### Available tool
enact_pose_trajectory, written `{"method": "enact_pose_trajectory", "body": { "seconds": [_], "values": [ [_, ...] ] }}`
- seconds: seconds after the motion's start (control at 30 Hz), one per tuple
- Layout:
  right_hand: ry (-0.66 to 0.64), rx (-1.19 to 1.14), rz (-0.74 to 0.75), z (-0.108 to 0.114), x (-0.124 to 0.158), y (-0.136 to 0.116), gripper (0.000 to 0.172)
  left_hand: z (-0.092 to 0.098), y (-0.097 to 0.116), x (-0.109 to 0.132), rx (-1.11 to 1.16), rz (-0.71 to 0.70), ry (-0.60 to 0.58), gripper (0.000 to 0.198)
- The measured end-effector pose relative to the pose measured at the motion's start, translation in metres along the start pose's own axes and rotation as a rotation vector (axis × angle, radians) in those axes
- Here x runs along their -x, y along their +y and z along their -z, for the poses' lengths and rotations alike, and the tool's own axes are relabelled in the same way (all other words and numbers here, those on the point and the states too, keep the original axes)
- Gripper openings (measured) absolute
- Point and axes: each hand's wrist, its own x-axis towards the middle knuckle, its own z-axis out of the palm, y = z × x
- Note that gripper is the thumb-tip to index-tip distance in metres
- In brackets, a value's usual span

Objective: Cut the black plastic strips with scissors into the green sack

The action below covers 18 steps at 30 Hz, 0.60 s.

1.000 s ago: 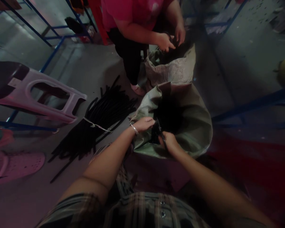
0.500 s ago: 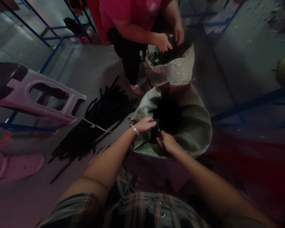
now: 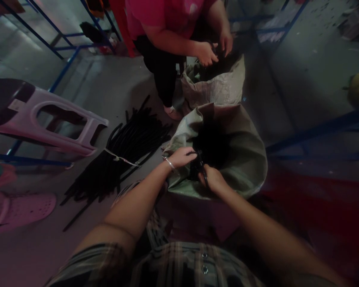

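Observation:
My right hand (image 3: 214,178) grips black-handled scissors (image 3: 206,181) over the near side of an open woven sack (image 3: 248,171). The blades point up and left toward my left hand (image 3: 183,156), which wears a bracelet. Its fingers are closed on a small black piece (image 3: 192,153) whose exact kind is too dark to make out. Inside the sack lies a dark mass (image 3: 212,143) without visible detail. To the left, a bundle of long black strips (image 3: 128,143), tied with a pale cord (image 3: 119,158), lies on the floor.
Across from me a person in a pink shirt (image 3: 167,20) works with both hands over a second sack (image 3: 218,87). A plastic stool (image 3: 42,111) lies tipped at left, near a pink perforated basket (image 3: 30,209). Blue metal frames (image 3: 317,131) stand on both sides.
The scissors and my right hand have shifted slightly, and the black piece at my left fingertips sits at a different angle. The sacks, bundle and stool are unchanged.

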Motion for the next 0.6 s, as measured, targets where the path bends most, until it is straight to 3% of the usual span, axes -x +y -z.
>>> {"method": "enact_pose_trajectory", "body": {
  "seconds": [0.27, 0.6],
  "values": [
    [0.004, -0.066, 0.023, -0.005, 0.000, 0.001, 0.022, -0.005, 0.002, 0.000, -0.011, -0.053, -0.026, 0.024],
    [0.092, -0.121, 0.019, -0.013, -0.003, 0.006, 0.021, 0.001, -0.002, -0.001, 0.027, 0.009, -0.029, 0.032]
  ]
}}
